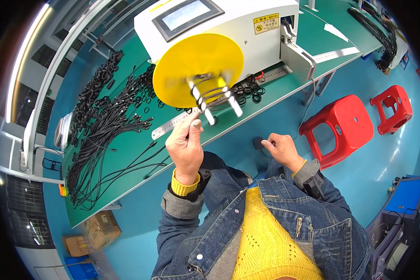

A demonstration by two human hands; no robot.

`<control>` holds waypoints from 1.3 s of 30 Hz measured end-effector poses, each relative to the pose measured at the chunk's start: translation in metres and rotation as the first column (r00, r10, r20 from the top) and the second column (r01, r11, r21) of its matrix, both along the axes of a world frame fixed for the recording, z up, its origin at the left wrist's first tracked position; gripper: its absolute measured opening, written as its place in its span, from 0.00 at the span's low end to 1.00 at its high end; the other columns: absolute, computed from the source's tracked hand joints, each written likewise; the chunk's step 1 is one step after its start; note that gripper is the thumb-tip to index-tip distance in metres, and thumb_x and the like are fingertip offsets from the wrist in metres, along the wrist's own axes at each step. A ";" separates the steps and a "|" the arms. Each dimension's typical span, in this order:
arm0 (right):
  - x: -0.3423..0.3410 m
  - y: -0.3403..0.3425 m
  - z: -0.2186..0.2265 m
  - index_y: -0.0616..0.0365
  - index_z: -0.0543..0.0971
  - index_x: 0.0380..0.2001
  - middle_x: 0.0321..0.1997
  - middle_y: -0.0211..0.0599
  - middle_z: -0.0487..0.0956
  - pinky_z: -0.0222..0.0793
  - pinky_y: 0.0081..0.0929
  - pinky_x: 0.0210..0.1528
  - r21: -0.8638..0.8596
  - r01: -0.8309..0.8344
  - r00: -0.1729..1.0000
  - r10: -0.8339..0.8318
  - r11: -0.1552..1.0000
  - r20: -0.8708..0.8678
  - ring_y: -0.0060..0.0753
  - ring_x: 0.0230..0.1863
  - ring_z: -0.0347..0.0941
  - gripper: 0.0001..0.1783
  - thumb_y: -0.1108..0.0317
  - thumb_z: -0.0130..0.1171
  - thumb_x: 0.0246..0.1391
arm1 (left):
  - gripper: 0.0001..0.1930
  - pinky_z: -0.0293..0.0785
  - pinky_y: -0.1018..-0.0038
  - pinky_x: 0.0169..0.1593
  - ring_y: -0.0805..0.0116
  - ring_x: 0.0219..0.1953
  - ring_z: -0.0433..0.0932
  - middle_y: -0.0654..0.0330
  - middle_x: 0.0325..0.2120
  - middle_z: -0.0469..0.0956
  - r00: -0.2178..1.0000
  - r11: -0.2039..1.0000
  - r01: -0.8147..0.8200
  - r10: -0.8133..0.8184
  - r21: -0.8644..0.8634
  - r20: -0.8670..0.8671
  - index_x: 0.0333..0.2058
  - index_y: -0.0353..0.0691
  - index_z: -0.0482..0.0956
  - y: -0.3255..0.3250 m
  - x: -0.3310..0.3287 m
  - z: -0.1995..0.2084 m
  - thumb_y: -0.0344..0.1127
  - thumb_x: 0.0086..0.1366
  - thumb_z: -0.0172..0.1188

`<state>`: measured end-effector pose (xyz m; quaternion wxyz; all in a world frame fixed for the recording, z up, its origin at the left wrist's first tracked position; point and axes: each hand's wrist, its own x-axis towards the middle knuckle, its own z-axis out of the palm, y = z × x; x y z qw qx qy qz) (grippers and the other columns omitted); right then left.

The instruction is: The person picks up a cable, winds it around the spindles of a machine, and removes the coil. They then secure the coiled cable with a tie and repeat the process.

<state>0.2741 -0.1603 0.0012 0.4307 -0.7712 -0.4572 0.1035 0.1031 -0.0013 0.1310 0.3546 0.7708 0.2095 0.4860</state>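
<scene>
My left hand (185, 148) is raised by the winding machine's two metal prongs (215, 105), thumb and fingers pinched on a black cable (201, 99). The cable loops round the prongs, which are smeared by motion in front of a round yellow disc (198, 65). My right hand (284, 151) is apart from the machine, past the table's front edge, with its fingers curled in; whatever they hold is hidden. A small dark block (258, 143) shows beside its thumb. The white machine (261, 46) carries a screen (186, 17) on top.
Many black cables (109, 123) lie in a bundle on the green table (130, 175), beside a heap of black coils (95, 79). Small black rings (255, 95) and a steel ruler (163, 129) lie under the disc. Red stools (343, 128) stand at right, cardboard boxes (102, 228) below left.
</scene>
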 end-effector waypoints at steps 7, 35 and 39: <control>0.002 0.005 0.020 0.62 0.74 0.17 0.13 0.43 0.71 0.62 0.31 0.19 0.073 -0.036 0.999 0.033 0.997 0.039 0.41 0.15 0.69 0.14 0.63 0.60 0.46 | 0.09 0.66 0.82 0.27 0.76 0.22 0.70 0.57 0.23 0.75 0.999 0.993 -0.040 0.041 0.110 -0.010 0.38 0.32 0.78 -0.004 0.006 0.000 0.27 0.58 0.57; 0.026 0.096 0.113 0.60 0.61 0.55 0.50 0.48 0.69 0.69 0.29 0.46 0.495 -0.327 0.937 0.343 0.805 0.061 0.37 0.47 0.70 0.46 0.60 0.71 0.33 | 0.31 0.64 0.63 0.52 0.40 0.50 0.65 0.35 0.50 0.60 0.766 0.854 0.325 0.014 0.407 -0.642 0.56 0.24 0.53 0.022 0.017 0.054 0.40 0.62 0.52; 0.010 0.085 0.113 0.62 0.62 0.53 0.44 0.48 0.72 0.70 0.29 0.43 0.503 -0.325 0.939 0.335 0.801 0.074 0.38 0.43 0.73 0.38 0.67 0.67 0.38 | 0.27 0.68 0.62 0.44 0.43 0.42 0.70 0.39 0.42 0.66 0.757 0.911 0.312 -0.067 0.269 -0.650 0.52 0.26 0.58 0.015 0.019 0.054 0.38 0.60 0.53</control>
